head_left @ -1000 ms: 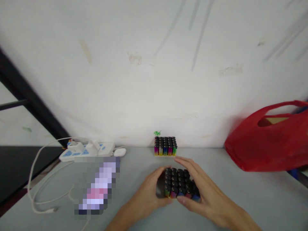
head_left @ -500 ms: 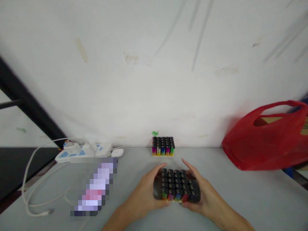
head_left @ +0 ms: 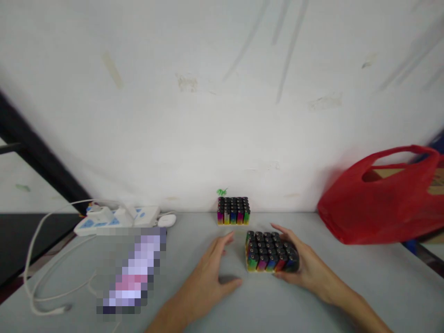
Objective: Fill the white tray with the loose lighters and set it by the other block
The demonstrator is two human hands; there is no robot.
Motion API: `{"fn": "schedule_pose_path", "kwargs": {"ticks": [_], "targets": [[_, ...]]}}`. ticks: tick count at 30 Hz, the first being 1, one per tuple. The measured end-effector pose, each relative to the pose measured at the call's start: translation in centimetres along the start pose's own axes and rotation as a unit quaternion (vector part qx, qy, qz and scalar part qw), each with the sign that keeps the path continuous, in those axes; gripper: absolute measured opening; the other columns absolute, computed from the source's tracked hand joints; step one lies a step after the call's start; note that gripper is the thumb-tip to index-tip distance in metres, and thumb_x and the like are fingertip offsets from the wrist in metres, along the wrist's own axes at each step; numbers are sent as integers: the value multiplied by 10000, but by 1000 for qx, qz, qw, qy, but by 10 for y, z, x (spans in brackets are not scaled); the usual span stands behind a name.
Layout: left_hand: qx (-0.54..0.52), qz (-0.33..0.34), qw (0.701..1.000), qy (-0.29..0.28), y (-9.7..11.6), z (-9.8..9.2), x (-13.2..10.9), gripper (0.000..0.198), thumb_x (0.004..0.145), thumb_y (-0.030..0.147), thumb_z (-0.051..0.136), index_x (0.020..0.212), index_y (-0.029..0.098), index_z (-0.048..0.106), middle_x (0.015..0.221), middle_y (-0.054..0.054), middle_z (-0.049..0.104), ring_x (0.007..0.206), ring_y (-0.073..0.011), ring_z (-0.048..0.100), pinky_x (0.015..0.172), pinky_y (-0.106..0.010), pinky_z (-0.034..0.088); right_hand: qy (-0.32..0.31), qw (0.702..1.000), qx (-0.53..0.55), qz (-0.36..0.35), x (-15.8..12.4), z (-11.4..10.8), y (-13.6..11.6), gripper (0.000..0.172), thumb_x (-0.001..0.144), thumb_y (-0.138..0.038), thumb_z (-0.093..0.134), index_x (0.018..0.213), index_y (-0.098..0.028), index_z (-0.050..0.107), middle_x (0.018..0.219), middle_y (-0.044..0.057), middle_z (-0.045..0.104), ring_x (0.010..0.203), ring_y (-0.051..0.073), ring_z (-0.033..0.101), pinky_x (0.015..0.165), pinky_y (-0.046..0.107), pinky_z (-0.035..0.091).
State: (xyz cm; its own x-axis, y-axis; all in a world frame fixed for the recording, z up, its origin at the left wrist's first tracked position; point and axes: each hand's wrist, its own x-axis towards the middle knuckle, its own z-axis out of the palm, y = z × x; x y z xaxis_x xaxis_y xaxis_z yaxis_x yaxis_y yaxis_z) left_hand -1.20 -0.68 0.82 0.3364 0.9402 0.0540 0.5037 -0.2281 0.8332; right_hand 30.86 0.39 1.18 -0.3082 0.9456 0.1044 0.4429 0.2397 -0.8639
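A block of upright lighters with black tops and rainbow-coloured bodies point(head_left: 267, 252) stands on the grey table, right of centre. My right hand point(head_left: 300, 259) wraps round its right side, thumb at the near corner and fingers behind. To the left of the block, my left hand point(head_left: 215, 270) is apart from it, fingers and thumb spread with nothing between them. Farther back, near the wall, stands a second block of similar lighters point(head_left: 233, 211), touched by neither hand.
A red bag point(head_left: 378, 199) sits at the right against the wall. On the left are a white power strip point(head_left: 118, 219) with cables, a small white case point(head_left: 167, 220) and a pixelated phone-like object point(head_left: 135, 268). The grey table point(head_left: 222, 319) meets a white wall.
My left hand has let go of the near lighter block and opened away from it. That block has moved right and slightly back, with my right hand still on it.
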Motion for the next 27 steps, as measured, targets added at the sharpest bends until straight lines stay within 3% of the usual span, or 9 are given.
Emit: {"fn": "schedule_pose_path", "kwargs": {"ticks": [5,11,16,20,27], "targets": [[12,6,1000,21,-3,2,1,739,943,238,749,1617,329,459,1626,-115,551,1370,-350,649,1230,-582,507,29,1000,-5,4,21,-30,24,1053,760,-408,963,1648,-209,432,1430,158,679,1285,382,694,1122,538,554],[31,5,997,65,-9,5,4,752,1033,265,640,1684,308,265,1682,-153,468,1407,-337,620,1242,-611,487,50,998,11,-37,54,-50,41,944,752,-428,980,1558,-213,536,1476,151,704,1346,395,678,1182,569,527],[92,47,988,114,-12,2,7,702,1051,257,617,1679,307,309,1692,-129,456,1599,-351,427,1348,-638,343,106,993,6,-56,70,-51,50,931,695,-465,1013,1486,-217,588,1485,155,695,1371,419,661,1185,612,526],[126,43,983,122,-21,1,9,706,1056,292,626,1690,264,316,1768,-155,373,1675,-369,310,1378,-659,271,146,988,-2,-58,74,-46,56,869,667,-485,1032,1395,-222,635,1386,150,735,1270,448,695,1103,643,586],[139,44,985,95,-27,-3,10,727,1061,345,637,1713,257,326,1805,-145,353,1689,-373,300,1377,-659,281,176,983,7,-58,80,-33,54,844,670,-512,1032,1341,-216,615,1342,157,718,1219,443,692,1028,619,624]]}}
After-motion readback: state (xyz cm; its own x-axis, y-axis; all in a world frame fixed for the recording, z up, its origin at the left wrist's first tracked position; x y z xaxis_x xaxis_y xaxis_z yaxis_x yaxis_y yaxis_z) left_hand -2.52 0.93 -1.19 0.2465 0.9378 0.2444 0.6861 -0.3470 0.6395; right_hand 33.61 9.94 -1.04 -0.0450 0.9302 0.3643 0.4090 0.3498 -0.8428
